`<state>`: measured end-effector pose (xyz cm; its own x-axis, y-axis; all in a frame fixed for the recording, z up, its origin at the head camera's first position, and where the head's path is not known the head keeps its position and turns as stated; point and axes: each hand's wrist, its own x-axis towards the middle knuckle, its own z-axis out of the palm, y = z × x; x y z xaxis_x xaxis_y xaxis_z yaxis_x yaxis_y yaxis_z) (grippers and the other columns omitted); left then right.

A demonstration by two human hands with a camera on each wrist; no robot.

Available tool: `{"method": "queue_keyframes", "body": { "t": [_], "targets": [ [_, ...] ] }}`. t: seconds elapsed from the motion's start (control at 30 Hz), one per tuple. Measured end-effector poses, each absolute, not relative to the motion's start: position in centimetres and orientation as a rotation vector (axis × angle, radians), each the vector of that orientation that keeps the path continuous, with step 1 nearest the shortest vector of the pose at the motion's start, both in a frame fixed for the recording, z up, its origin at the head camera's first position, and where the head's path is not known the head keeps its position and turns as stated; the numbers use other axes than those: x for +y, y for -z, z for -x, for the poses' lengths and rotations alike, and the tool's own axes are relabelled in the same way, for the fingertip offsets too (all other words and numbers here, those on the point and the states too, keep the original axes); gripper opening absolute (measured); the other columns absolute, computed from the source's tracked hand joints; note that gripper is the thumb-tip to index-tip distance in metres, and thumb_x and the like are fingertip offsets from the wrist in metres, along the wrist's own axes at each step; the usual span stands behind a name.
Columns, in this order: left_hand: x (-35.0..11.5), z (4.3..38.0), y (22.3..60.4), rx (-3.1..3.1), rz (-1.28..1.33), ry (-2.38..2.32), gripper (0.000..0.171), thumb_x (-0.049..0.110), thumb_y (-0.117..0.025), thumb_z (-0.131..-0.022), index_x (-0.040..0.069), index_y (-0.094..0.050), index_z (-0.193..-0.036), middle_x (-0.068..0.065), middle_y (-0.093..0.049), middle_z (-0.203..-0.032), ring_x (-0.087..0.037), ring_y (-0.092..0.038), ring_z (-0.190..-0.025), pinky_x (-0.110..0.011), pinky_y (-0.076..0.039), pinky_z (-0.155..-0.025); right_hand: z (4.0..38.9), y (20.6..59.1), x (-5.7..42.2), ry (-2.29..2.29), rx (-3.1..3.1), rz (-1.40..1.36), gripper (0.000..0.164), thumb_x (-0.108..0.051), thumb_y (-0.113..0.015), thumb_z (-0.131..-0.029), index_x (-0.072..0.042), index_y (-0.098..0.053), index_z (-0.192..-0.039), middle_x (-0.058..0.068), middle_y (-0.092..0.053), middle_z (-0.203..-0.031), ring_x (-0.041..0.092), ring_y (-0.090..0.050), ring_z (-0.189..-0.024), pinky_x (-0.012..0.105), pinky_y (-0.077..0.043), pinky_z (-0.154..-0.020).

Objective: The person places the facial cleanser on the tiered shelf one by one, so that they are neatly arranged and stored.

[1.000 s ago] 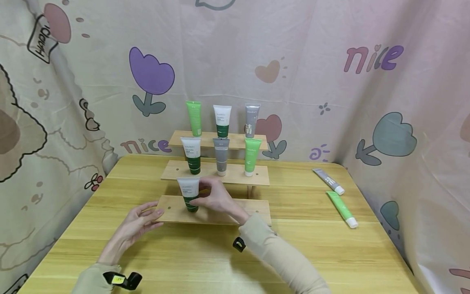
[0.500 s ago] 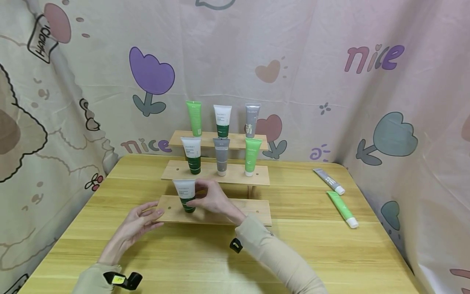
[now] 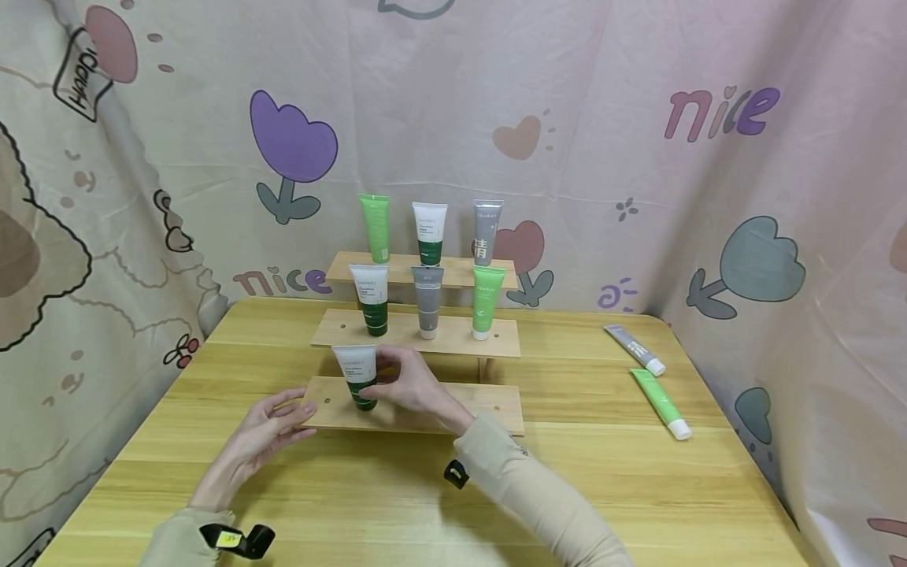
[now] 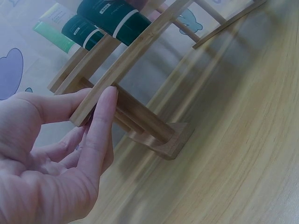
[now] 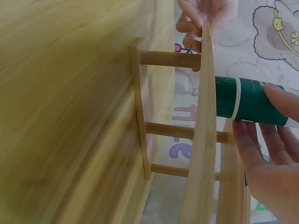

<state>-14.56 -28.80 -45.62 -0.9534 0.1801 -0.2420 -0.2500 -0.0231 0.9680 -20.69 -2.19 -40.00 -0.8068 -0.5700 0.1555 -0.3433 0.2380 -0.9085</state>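
My right hand point(image 3: 414, 383) holds a white and dark green squeeze tube point(image 3: 357, 370) between thumb and fingers. The tube stands cap down at the left part of the lowest step of a wooden three-tier display stand point(image 3: 439, 408); in the right wrist view its green cap end point(image 5: 226, 97) meets the board. My left hand point(image 3: 268, 425) pinches the left end of that same board, with fingers on both faces of it in the left wrist view. Another white and green tube point(image 3: 371, 303), a grey tube point(image 3: 427, 303) and a light green tube point(image 3: 486, 303) stand on the middle step.
The top step carries a light green tube point(image 3: 375, 228), a white and green tube point(image 3: 429, 234) and a grey tube point(image 3: 486, 232). Lying on the table point(image 3: 588, 488) at the right are a grey tube point(image 3: 633, 348) and a green tube point(image 3: 659, 402). A printed curtain point(image 3: 581, 71) hangs behind.
My right hand has shifted the white and green tube slightly left along the lowest step, then stayed there over the last half second. The left hand has kept its place on the board.
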Motion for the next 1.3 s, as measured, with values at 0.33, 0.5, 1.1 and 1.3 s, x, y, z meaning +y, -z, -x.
{"method": "queue_keyframes", "body": {
  "t": [0.33, 0.5, 1.1, 1.3],
  "targets": [
    [-28.8, 14.5, 45.6, 1.947, 0.064, -2.064, 0.077, 0.012, -0.059, -0.102, -0.011, -0.008, -0.155, 0.005, -0.061, -0.112, -0.007, -0.068, -0.097, -0.026, -0.063, -0.092, 20.5, 40.1, -1.8, 1.647, 2.233, 0.894, 0.049, 0.002, -0.079, -0.083, 0.0, -0.063, -0.129, 0.019, -0.068, -0.126, 0.031, -0.067, -0.114, 0.045, -0.058, -0.104],
    [-28.8, 14.5, 45.7, 1.942, 0.071, -2.072, 0.077, 0.011, -0.06, -0.102, -0.011, -0.009, -0.155, 0.006, -0.062, -0.111, -0.008, -0.068, -0.096, -0.026, -0.063, -0.092, 20.1, 39.9, -0.9, 1.67, 2.199, 0.917, 0.051, 0.003, -0.077, -0.084, -0.002, -0.061, -0.133, 0.017, -0.067, -0.13, 0.03, -0.065, -0.12, 0.031, -0.057, -0.105],
    [-28.8, 14.6, 45.6, 1.962, 0.07, -2.052, 0.078, 0.012, -0.06, -0.102, -0.01, -0.008, -0.156, 0.004, -0.058, -0.116, -0.007, -0.066, -0.098, -0.025, -0.063, -0.092, 19.1, 39.5, 7.1, 1.736, 2.356, 0.95, 0.046, 0.001, -0.076, -0.085, 0.005, -0.061, -0.129, 0.026, -0.064, -0.13, 0.04, -0.063, -0.122, 0.046, -0.053, -0.11],
    [-28.8, 14.5, 45.6, 1.956, 0.084, -2.058, 0.078, 0.013, -0.06, -0.102, -0.011, -0.009, -0.156, 0.005, -0.058, -0.114, -0.008, -0.066, -0.096, -0.024, -0.063, -0.091, 19.0, 39.6, 10.5, 1.84, 2.342, 0.913, 0.045, 0.009, -0.073, -0.085, 0.01, -0.059, -0.127, 0.034, -0.061, -0.129, 0.052, -0.06, -0.119, 0.046, -0.056, -0.106]
  ]
}}
